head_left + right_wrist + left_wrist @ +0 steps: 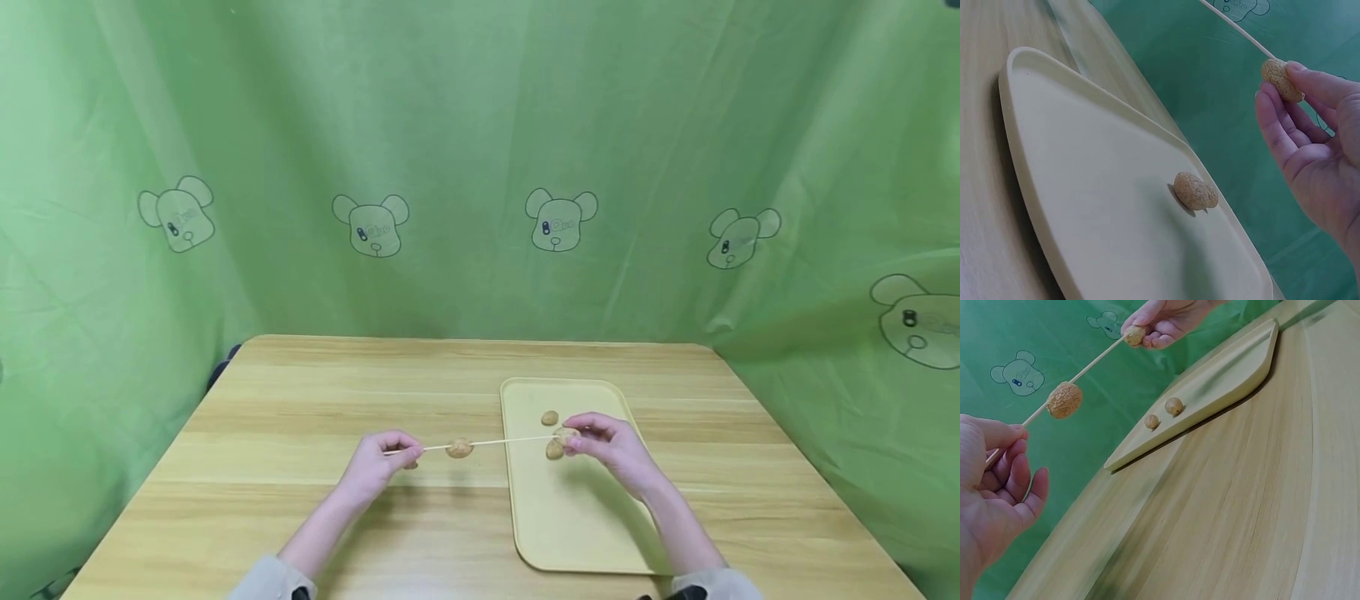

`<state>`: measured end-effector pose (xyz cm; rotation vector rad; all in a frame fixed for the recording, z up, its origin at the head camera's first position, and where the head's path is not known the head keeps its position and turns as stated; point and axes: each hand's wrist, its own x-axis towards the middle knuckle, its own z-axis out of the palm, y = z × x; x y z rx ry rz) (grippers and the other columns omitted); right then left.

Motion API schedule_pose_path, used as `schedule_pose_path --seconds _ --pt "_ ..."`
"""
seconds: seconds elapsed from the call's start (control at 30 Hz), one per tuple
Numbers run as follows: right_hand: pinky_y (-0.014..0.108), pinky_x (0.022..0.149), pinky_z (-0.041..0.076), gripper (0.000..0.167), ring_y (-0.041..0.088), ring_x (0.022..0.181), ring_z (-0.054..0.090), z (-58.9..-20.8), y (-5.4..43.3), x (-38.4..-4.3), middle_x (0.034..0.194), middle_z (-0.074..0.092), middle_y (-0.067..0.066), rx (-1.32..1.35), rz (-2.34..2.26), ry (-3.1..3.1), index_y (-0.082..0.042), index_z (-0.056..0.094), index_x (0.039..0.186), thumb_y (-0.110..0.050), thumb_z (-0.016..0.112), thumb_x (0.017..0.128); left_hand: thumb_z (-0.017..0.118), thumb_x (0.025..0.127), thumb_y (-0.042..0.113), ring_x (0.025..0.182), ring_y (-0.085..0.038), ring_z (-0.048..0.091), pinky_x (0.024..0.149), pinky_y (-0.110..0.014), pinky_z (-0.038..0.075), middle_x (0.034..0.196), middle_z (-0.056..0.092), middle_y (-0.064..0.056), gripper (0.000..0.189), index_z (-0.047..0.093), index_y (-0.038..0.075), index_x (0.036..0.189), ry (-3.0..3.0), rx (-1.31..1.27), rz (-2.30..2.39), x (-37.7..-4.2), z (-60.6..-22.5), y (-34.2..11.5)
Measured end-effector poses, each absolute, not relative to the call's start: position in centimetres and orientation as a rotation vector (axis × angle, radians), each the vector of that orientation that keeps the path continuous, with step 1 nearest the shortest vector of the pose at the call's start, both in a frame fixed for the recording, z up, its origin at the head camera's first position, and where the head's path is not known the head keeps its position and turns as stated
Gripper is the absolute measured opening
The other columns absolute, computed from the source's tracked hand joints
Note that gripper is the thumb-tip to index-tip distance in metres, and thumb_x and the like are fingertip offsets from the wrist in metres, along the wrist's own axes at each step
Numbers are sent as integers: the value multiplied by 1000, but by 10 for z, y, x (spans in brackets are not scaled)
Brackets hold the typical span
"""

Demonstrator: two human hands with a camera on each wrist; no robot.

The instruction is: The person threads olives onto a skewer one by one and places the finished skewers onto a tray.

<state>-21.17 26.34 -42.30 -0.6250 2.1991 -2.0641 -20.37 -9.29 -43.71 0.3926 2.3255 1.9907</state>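
My left hand [378,462] pinches a thin wooden skewer [510,440] near one end, thumb against fingers. Partway along the skewer sits a tan, wrinkled ball-shaped piece [1064,400], pierced through. At the far end my right hand [615,450] pinches a second wrinkled piece [1282,80] between thumb and fingers. The skewer's tip meets this piece; how deep it goes is hidden. Both hands are raised, the right one over a pale yellow tray [577,525]. Two similar pieces, one farther back [550,417] and one nearer [555,450], lie on the tray.
The tray has a low raised rim and stands right of centre on a wood-grain table [315,392]. A green curtain [465,125] with printed bear faces hangs behind and at both sides of the table.
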Motion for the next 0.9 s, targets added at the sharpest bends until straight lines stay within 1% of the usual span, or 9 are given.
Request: schedule_pose_path --seconds 0.07,0.27,0.43,0.57,0.7,0.77,0.9 --pt "27 76 52 24 14 78 65 -422 262 -212 88 67 0 -651 -2072 2196 13 56 106 3 61 84 62 84 2 71 -13 57 70 -26 46 79 64 -12 16 62 -14 90 2300 399 2010 -204 -437 -93" --pt "25 75 52 23 12 77 64 -418 258 -212 88 66 1 -698 -2076 2196 11 58 104 5 62 83 61 84 -1 71 -11 58 72 -25 49 77 63 -6 18 59 -18 91 2233 406 2063 -204 -438 -94" --pt "23 73 51 20 10 78 63 -416 256 -212 91 66 -1 -743 -2074 2208 6 62 102 6 62 82 61 84 -1 70 -9 57 71 -24 49 77 62 -5 18 59 -18 90 2213 406 2087 -204 -438 -93" --pt "22 72 50 20 10 78 62 -415 255 -213 93 65 -2 -767 -2073 2222 6 63 102 7 61 82 62 84 -2 70 -8 57 70 -24 49 76 62 -4 19 58 -19 91 2212 410 2096 -203 -437 -93" --pt "22 73 50 20 10 79 62 -414 253 -213 94 65 -2 -786 -2085 2205 5 63 102 9 60 82 62 83 -3 69 -8 57 70 -23 49 77 62 -9 21 56 -22 91 2198 413 2117 -202 -436 -91" --pt "22 73 50 21 10 80 62 -413 251 -213 94 64 -2 -790 -2092 2192 5 63 102 10 60 82 61 83 -4 69 -8 57 70 -23 50 78 62 -13 21 55 -23 91 2188 417 2127 -202 -436 -91" --pt "22 74 50 21 10 79 62 -412 249 -212 94 64 -2 -797 -2106 2167 6 63 101 10 60 81 61 83 -5 69 -7 57 70 -24 50 80 61 -19 20 56 -22 90 2181 430 2131 -202 -436 -90"
